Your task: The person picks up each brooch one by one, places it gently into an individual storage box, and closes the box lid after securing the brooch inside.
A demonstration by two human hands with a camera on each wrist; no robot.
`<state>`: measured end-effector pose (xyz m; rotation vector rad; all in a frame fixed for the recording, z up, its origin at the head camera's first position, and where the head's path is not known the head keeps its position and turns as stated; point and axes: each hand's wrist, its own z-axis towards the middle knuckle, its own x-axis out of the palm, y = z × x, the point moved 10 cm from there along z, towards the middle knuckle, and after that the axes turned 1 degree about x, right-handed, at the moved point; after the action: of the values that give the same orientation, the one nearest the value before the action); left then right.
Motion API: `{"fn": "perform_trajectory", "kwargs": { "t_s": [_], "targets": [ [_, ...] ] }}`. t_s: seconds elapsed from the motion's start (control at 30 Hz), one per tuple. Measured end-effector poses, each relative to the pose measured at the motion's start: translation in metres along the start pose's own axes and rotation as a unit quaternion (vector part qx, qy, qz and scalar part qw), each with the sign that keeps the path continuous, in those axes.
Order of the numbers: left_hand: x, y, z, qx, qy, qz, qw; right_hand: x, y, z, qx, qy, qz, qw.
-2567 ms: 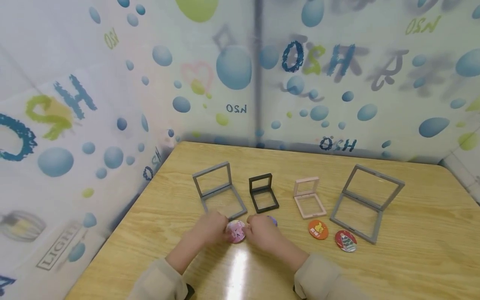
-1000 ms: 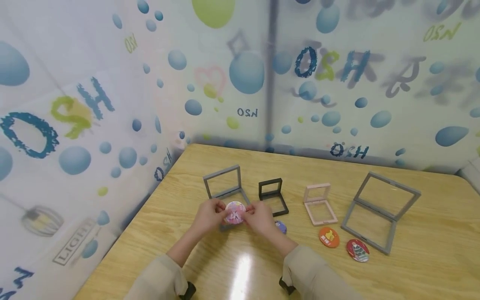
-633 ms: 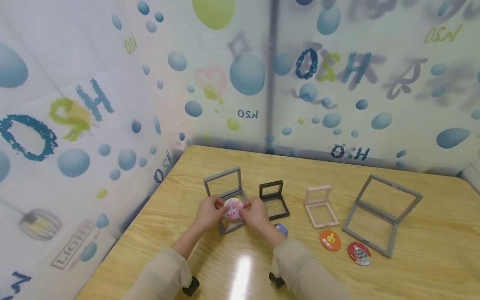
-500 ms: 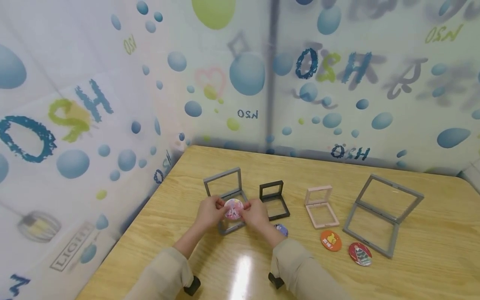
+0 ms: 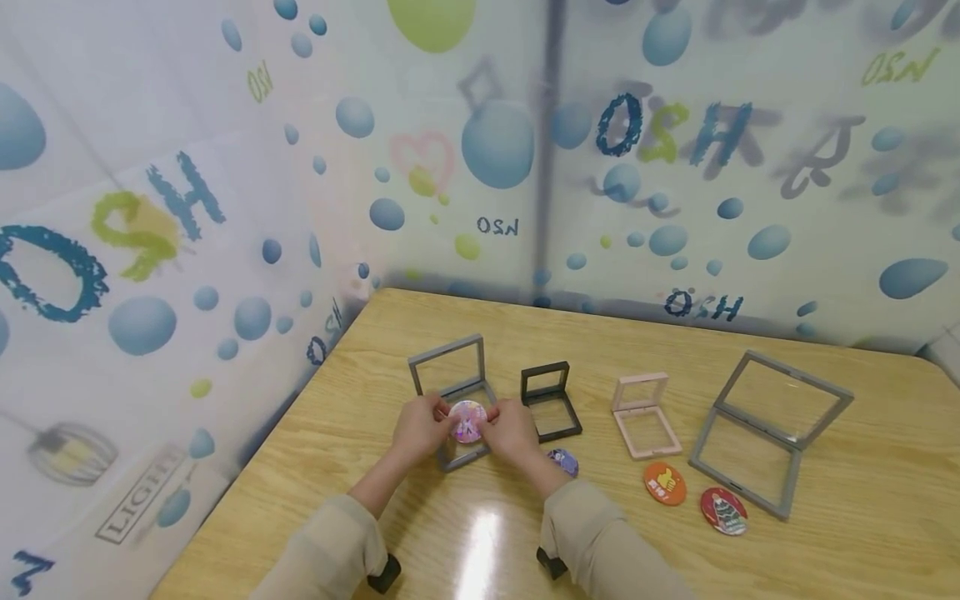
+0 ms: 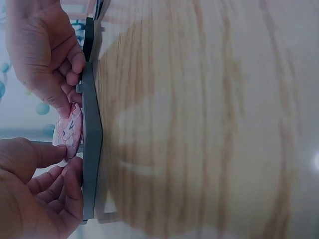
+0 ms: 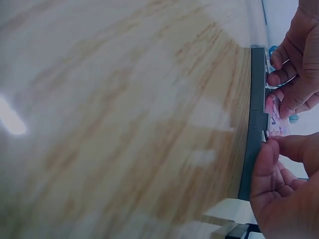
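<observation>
A round pink badge [image 5: 468, 422] with a cartoon print is pinched at its left edge by my left hand [image 5: 420, 430] and at its right edge by my right hand [image 5: 512, 430]. It sits over the base of an open grey hinged display frame [image 5: 467, 457], whose lid stands raised behind. In the left wrist view the badge [image 6: 69, 130] is tilted, close over the grey frame's side [image 6: 91, 149]. Seen from the right wrist, the thumbs press the face of the badge [image 7: 274, 117] right at the frame's rim [image 7: 255, 109].
To the right stand a small black frame [image 5: 552, 436], a pink frame [image 5: 647, 455] and a large grey frame [image 5: 787, 483], all with lids raised. A purple-blue badge [image 5: 564, 461], an orange badge [image 5: 665, 483] and a red tree badge [image 5: 724, 511] lie on the wooden table [image 5: 847, 550].
Both hands have lifted the pink badge from the table in front of the left grey frame and brought it over that frame's base. Over the last half second it has tilted slightly.
</observation>
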<state>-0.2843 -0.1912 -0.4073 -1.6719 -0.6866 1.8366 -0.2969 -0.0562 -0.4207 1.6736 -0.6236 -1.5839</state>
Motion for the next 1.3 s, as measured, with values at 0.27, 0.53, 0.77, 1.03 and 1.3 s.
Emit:
{"fn": "perform_trajectory", "kwargs": {
  "t_s": [0.27, 0.53, 0.77, 1.03, 1.3],
  "targets": [
    [0.0027, 0.0020, 0.0023, 0.006, 0.003, 0.017, 0.9998, 0.0012, -0.0021, 0.0009, 0.019, -0.004, -0.052, 0.998],
    [0.0021, 0.0053, 0.0029, 0.004, -0.003, 0.030, 0.9995, 0.0012, 0.0015, 0.0019, 0.010, -0.014, -0.063, 0.998],
    [0.0040, 0.0034, 0.0036, 0.004, -0.013, 0.042, 0.9990, 0.0004, -0.0007, 0.0024, 0.009, -0.029, -0.081, 0.996],
    [0.0039, 0.0042, 0.0032, -0.016, -0.017, 0.058, 0.9981, 0.0010, -0.0015, 0.0024, 0.006, -0.029, -0.084, 0.996],
    [0.0045, 0.0032, 0.0045, -0.029, -0.015, 0.082, 0.9961, -0.0005, -0.0008, 0.0022, 0.003, -0.034, -0.091, 0.995]
  ]
}}
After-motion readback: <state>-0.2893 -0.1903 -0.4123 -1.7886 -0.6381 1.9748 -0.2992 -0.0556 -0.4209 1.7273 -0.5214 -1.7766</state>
